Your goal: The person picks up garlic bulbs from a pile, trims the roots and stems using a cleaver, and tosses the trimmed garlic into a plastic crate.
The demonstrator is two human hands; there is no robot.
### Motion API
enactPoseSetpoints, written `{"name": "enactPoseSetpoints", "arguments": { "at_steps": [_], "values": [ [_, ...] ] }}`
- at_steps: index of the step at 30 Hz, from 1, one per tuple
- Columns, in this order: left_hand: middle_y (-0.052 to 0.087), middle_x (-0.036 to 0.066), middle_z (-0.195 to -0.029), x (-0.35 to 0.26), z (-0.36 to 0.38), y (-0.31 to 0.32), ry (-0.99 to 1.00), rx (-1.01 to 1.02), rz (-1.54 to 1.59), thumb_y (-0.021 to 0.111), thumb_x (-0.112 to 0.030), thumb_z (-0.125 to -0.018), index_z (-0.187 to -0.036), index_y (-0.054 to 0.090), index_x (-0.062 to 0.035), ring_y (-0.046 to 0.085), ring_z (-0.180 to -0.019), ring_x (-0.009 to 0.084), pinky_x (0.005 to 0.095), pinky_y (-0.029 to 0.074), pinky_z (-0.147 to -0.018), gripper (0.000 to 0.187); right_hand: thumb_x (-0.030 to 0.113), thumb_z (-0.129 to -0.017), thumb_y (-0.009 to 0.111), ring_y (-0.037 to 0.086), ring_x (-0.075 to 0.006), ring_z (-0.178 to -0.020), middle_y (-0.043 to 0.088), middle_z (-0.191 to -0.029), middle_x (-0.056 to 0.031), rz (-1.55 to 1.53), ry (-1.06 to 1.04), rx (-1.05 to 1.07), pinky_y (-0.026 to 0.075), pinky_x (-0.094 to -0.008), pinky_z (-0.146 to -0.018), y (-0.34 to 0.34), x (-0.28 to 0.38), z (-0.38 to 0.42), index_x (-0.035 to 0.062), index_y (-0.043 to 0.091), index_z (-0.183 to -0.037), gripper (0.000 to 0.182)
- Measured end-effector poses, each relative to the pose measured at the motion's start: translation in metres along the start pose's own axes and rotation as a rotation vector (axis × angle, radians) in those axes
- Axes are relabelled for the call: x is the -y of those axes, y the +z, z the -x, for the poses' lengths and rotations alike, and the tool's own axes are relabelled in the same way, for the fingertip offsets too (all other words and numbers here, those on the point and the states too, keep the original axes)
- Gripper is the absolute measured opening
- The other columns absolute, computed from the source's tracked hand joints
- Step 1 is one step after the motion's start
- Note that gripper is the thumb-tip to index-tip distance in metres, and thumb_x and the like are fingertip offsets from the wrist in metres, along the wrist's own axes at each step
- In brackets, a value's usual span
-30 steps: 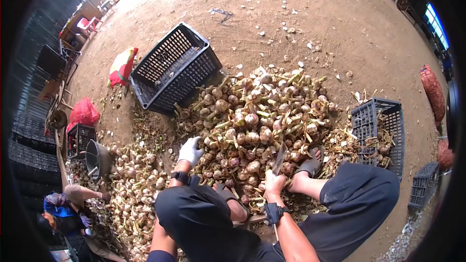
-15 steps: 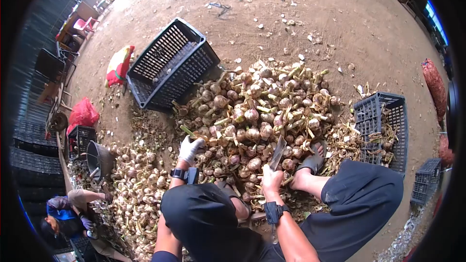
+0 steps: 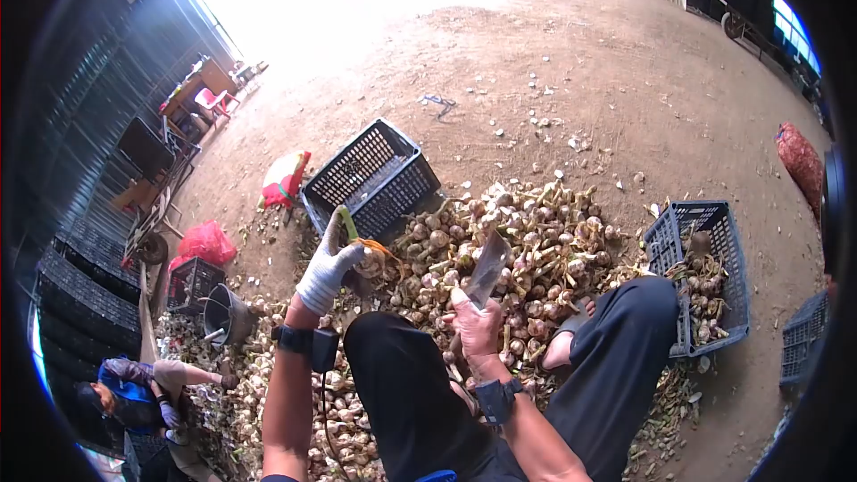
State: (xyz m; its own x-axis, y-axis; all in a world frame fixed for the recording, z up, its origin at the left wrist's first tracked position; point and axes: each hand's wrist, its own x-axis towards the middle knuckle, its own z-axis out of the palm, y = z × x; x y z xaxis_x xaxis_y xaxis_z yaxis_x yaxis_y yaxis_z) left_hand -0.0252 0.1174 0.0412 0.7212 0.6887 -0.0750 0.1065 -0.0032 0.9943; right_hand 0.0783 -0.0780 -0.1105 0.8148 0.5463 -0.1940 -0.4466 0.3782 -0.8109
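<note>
My left hand [image 3: 328, 266], in a white glove, grips a garlic bulb [image 3: 375, 261] by its green and orange-brown stalk, just in front of the black crate [image 3: 379, 180]. My bare right hand [image 3: 475, 321] is wrapped round the handle of a broad-bladed knife [image 3: 487, 272], its blade pointing up and away over the heap. The garlic heap [image 3: 536, 241] spreads around and beyond the knife. More garlic bulbs [image 3: 344, 411] lie below and to the left of my knees.
A crate with garlic and husks [image 3: 736, 303] stands at the right. A bucket [image 3: 234, 317], a red bag [image 3: 207, 243] and a red-and-white sack [image 3: 284, 177] are at the left. Another person [image 3: 134, 393] sits at the lower left.
The view has tilted up and shifted. My left hand has lifted away from the heap with a garlic bulb in it. The knife, still in my right hand, shows its blade more broadly.
</note>
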Motion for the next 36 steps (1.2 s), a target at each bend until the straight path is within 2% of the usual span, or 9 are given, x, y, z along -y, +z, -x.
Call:
{"name": "enactPoseSetpoints", "arguments": {
  "at_steps": [5, 7, 9, 10, 14, 19, 25, 28, 36],
  "values": [
    [0.041, 0.011, -0.146, -0.023, 0.037, 0.05, -0.024, 0.11, -0.173, 0.068, -0.018, -0.091, -0.155, 0.017, 0.0009, 0.054, -0.106, 0.0118, 0.0246, 0.047, -0.089, 0.084, 0.033, -0.088, 0.076, 0.044, -0.0015, -0.047, 0.051, -0.058, 0.007, -0.019, 0.003, 0.189, 0.05, -0.024, -0.052, 0.031, 0.062, 0.024, 0.0051, 0.069, -0.087, 0.029],
    [0.048, 0.009, -0.141, -0.009, 0.044, 0.071, 0.083, 0.169, -0.051, 0.066, -0.016, -0.094, -0.154, 0.024, -0.0017, 0.055, -0.099, 0.0106, 0.0249, 0.048, -0.086, 0.075, 0.034, -0.087, 0.077, 0.044, -0.0011, -0.047, 0.051, -0.057, 0.0071, 0.099, 0.093, 0.205, 0.044, -0.0203, -0.049, 0.025, 0.08, 0.032, 0.0055, 0.068, -0.087, 0.03],
    [0.061, 0.005, -0.124, -0.036, 0.064, 0.088, -0.184, 0.22, -0.203, 0.065, -0.017, -0.095, -0.148, 0.04, -0.0052, 0.057, -0.096, 0.0099, 0.0253, 0.049, -0.083, 0.06, 0.033, -0.088, 0.076, 0.047, -0.0014, -0.049, 0.052, -0.057, 0.006, 0.038, 0.024, 0.257, 0.039, -0.0183, -0.047, 0.022, 0.077, 0.032, 0.0055, 0.068, -0.089, 0.029],
    [0.07, 0.001, -0.101, -0.015, 0.057, 0.088, -0.042, 0.202, -0.143, 0.067, -0.023, -0.094, -0.135, 0.057, -0.0068, 0.06, -0.088, 0.0064, 0.0255, 0.051, -0.077, 0.045, 0.031, -0.089, 0.075, 0.053, -0.0033, -0.052, 0.06, -0.064, 0.0032, 0.045, 0.076, 0.263, 0.04, -0.019, -0.047, 0.018, 0.079, 0.032, 0.0046, 0.069, -0.093, 0.027],
    [0.069, 0.004, -0.091, -0.012, 0.07, 0.09, 0.151, 0.19, -0.709, 0.076, -0.03, -0.085, -0.123, 0.065, -0.0099, 0.059, -0.076, 0.0042, 0.0258, 0.051, -0.065, 0.045, 0.029, -0.088, 0.076, 0.062, -0.0079, -0.064, 0.068, -0.076, -0.0008, -0.255, 0.148, 0.245, 0.051, -0.023, -0.056, 0.02, 0.094, 0.032, 0.0024, 0.071, -0.092, 0.027],
    [0.066, 0.009, -0.1, -0.004, 0.064, 0.098, 0.867, 0.054, -1.113, 0.089, -0.032, -0.065, -0.114, 0.068, -0.0118, 0.065, -0.078, 0.0245, 0.0313, 0.054, -0.072, 0.056, 0.026, -0.087, 0.077, 0.062, -0.007, -0.066, 0.07, -0.082, -0.0008, -0.22, 0.213, 0.188, 0.052, -0.0243, -0.057, 0.011, 0.074, 0.022, 0.0042, 0.072, -0.093, 0.024],
    [0.069, 0.01, -0.105, 0.042, 0.06, 0.08, 0.416, 0.088, -0.578, 0.085, -0.019, -0.072, -0.115, 0.064, -0.0047, 0.068, -0.093, 0.0189, 0.0324, 0.054, -0.084, 0.05, 0.027, -0.089, 0.075, 0.06, -0.0113, -0.065, 0.068, -0.079, -0.0043, 0.003, 0.092, 0.211, 0.05, -0.0276, -0.057, 0.013, 0.094, 0.029, 0.0042, 0.07, -0.087, 0.023],
    [0.066, 0.003, -0.103, 0.047, 0.06, 0.077, 0.19, 0.127, -0.173, 0.08, -0.014, -0.078, -0.116, 0.058, -0.0017, 0.06, -0.092, 0.0088, 0.0279, 0.053, -0.082, 0.046, 0.02, -0.079, 0.075, 0.058, -0.0347, -0.064, 0.055, -0.07, -0.0185, 0.786, -0.565, 0.176, 0.046, -0.0423, -0.057, 0.002, 0.07, 0.016, 0.0001, 0.058, -0.081, 0.027],
    [0.062, 0.002, -0.11, 0.056, 0.06, 0.066, 0.179, 0.284, -0.222, 0.081, -0.01, -0.072, -0.126, 0.051, -0.0059, 0.056, -0.099, 0.009, 0.0273, 0.05, -0.088, 0.062, 0.023, -0.075, 0.074, 0.061, -0.039, -0.069, 0.057, -0.077, -0.0178, 0.962, -0.877, 0.382, 0.048, -0.0427, -0.057, 0.001, 0.073, 0.023, 0.0038, 0.058, -0.081, 0.026]
  ]
}}
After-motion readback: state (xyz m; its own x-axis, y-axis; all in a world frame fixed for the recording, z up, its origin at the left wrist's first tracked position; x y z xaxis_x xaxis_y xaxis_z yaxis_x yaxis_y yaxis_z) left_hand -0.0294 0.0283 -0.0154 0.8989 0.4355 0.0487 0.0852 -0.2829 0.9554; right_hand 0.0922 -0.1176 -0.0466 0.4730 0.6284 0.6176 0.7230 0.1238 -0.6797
